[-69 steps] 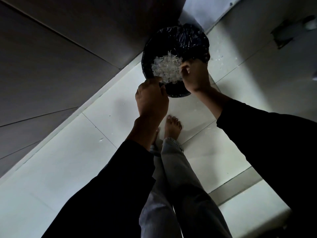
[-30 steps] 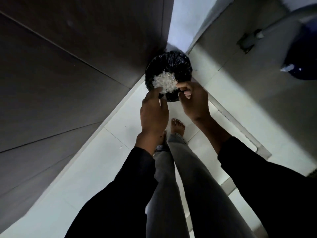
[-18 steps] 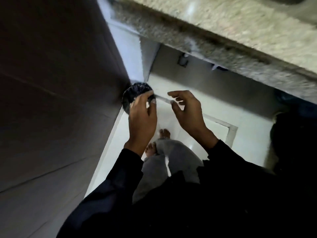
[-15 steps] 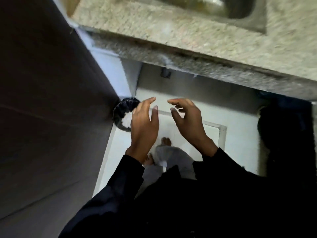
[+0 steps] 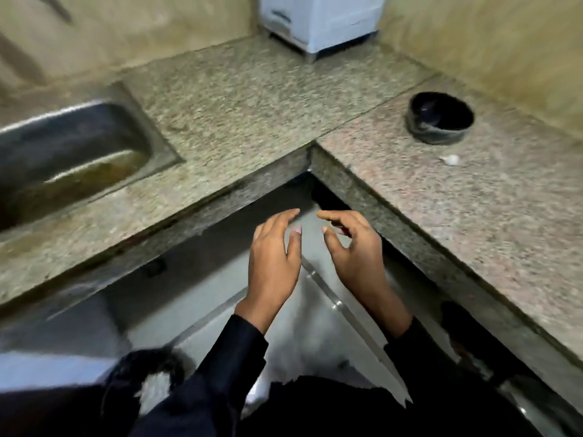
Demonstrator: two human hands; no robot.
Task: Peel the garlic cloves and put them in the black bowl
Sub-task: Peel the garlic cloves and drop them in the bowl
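Observation:
The black bowl (image 5: 441,120) stands on the right arm of the granite counter (image 5: 473,216), near the wall. A small white piece, maybe a garlic clove or a bit of skin (image 5: 451,159), lies on the counter just in front of it. My left hand (image 5: 274,263) and my right hand (image 5: 353,253) hover side by side below the counter's inner corner, fingers loosely spread and holding nothing. Both are well short of the bowl. A bin lined with a black bag and holding white peels (image 5: 151,383) shows at the bottom left, on the floor.
A steel sink (image 5: 72,149) is set into the counter on the left. A white appliance (image 5: 318,20) stands at the back by the wall. The counter forms an L around me, with an open space beneath it.
My view has swung up from the bin on the floor to the counter. My hands have left the bin and risen, and both are now empty and apart.

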